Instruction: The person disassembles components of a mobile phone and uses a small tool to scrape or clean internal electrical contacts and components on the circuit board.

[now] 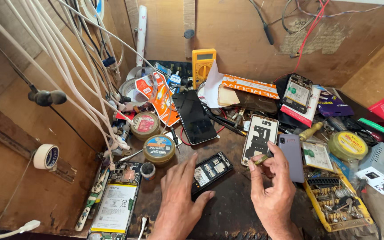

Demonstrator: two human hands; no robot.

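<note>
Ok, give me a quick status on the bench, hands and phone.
Left hand flat on small open-backed phone. Right hand pinching a small brass-coloured piece. Open phone frame and tins crowd close by.

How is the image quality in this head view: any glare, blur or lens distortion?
Head view: even warm daylight, soft shadows under both hands; left hand and right hand are sharp, no motion blur; mild glare on the black phone screen; wide-angle bending curves the white cables at the left edge.
</note>
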